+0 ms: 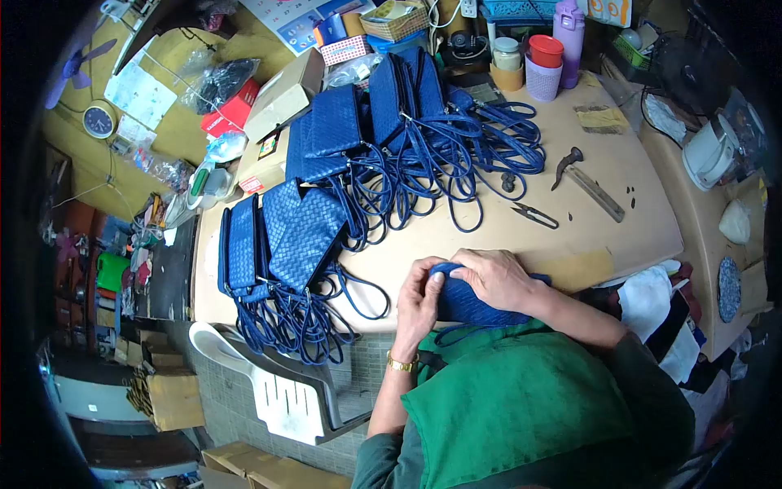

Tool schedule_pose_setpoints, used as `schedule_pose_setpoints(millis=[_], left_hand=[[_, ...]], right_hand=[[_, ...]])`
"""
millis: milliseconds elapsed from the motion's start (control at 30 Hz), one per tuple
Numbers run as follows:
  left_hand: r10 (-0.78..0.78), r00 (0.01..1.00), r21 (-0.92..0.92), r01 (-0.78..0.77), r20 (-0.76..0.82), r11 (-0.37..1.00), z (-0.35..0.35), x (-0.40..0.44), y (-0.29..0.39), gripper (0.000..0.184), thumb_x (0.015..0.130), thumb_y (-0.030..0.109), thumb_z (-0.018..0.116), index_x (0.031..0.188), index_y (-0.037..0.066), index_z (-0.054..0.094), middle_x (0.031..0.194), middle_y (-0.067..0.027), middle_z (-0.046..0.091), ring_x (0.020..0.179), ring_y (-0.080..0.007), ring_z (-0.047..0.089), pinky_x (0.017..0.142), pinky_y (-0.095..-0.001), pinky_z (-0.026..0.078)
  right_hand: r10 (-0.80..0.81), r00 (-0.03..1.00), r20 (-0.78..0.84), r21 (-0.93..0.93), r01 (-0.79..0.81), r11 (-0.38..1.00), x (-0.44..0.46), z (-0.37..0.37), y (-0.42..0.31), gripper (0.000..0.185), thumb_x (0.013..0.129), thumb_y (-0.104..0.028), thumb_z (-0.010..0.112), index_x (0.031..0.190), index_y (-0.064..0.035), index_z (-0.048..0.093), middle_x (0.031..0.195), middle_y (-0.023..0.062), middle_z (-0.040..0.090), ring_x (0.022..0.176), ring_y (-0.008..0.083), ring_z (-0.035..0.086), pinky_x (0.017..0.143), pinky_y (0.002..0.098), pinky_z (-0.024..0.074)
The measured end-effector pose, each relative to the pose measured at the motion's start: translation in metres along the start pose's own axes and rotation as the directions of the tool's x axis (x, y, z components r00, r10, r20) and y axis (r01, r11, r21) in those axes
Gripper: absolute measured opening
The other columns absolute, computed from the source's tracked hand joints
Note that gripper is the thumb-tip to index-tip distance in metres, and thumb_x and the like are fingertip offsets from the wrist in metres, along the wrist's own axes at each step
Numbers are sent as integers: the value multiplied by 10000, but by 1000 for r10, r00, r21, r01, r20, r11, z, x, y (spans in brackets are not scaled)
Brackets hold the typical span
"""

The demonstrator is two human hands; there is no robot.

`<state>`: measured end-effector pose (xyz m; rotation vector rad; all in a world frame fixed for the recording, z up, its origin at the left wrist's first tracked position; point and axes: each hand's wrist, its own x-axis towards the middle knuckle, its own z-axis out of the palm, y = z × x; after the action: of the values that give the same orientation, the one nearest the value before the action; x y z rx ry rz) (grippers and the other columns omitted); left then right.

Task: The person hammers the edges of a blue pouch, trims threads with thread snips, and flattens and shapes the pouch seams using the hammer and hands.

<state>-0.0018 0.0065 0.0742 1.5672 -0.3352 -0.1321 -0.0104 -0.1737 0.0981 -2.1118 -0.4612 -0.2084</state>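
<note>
A blue woven pouch rests at the table's front edge against the green apron. My left hand grips its left corner with thumb and fingers. My right hand pinches the top edge close by, its wrist lying across the pouch. Part of the pouch is hidden under my right hand and forearm. A thin blue strap hangs below it. Ahead lie several finished-looking blue woven bags in stacks, their long straps tangled on the tabletop. Two more blue bags lean at the left.
Thread snips, a hammer-like tool and a wooden stick lie on the table. Cups and a purple bottle stand at the back. A white plastic chair is at the left; cloth scraps sit at the right.
</note>
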Motion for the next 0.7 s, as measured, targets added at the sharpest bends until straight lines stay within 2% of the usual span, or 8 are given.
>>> schedule_pose_setpoints(millis=[133, 233, 300, 400, 467, 567, 633, 700], left_hand=[[87, 986, 278, -44, -145, 960, -4, -1, 4, 270, 988, 146, 517, 772, -12, 554, 581, -19, 457, 574, -79, 388, 521, -272, 366], [192, 950, 403, -80, -246, 912, -4, 0, 7, 263, 986, 134, 516, 757, 4, 530, 598, -14, 441, 587, -77, 365, 517, -267, 341], [237, 839, 255, -122, -490, 959, -18, 7, -6, 314, 1010, 169, 480, 721, 45, 491, 668, 53, 421, 636, -60, 347, 545, -249, 296], [91, 835, -5, -111, -543, 994, -57, 7, -35, 308, 1007, 201, 511, 733, 70, 460, 685, 59, 408, 653, -40, 334, 556, -226, 286], [121, 840, -10, -149, -528, 989, -56, 7, -45, 300, 1007, 204, 514, 743, 74, 457, 689, 58, 405, 658, -37, 336, 563, -215, 292], [78, 845, -12, -99, -529, 995, -52, 4, -58, 221, 1006, 209, 518, 835, 69, 500, 738, 51, 418, 668, -42, 344, 591, -200, 319], [-129, 856, -274, -16, -501, 962, -48, 3, -52, 119, 1008, 180, 504, 1004, 63, 520, 841, 14, 524, 748, -61, 460, 660, -205, 408], [-211, 928, -503, 30, -307, 864, -47, -6, -30, 344, 991, 163, 511, 1303, 43, 429, 1293, -126, 515, 1123, -171, 532, 967, -297, 444]], right_hand=[[18, 982, 186, -89, -1, 996, 8, 5, -6, 279, 923, -317, 582, 863, -46, 566, 728, 177, 631, 704, 413, 626, 663, 508, 470], [120, 942, 313, -315, -16, 949, 15, -19, -8, 442, 902, -486, 560, 880, -47, 608, 755, 237, 631, 777, 406, 635, 698, 505, 479], [125, 872, 473, -277, 12, 961, 14, -56, 8, 405, 851, -409, 677, 951, -20, 619, 800, 198, 670, 772, 324, 669, 698, 450, 499], [198, 794, 574, 490, -527, 695, -17, -60, 78, 385, 808, -75, 749, 1111, 40, 541, 860, 29, 642, 866, 132, 629, 768, 292, 520], [195, 891, 411, 660, -438, 611, -32, -40, 54, 363, 830, -70, 723, 1113, 31, 519, 840, 36, 634, 847, 135, 630, 763, 287, 522], [264, 924, 277, 791, -375, 484, -46, -24, 44, 430, 866, -29, 668, 1218, 28, 426, 929, 81, 629, 885, 146, 625, 809, 301, 519], [304, 921, 243, 682, -385, 622, -43, -28, 46, 277, 904, -63, 630, 1108, -3, 452, 855, 62, 611, 818, 139, 616, 767, 296, 518], [423, 880, 215, 595, -461, 658, -40, -40, 33, 225, 945, -170, 585, 1032, 1, 467, 780, 126, 602, 734, 244, 633, 710, 364, 508]])
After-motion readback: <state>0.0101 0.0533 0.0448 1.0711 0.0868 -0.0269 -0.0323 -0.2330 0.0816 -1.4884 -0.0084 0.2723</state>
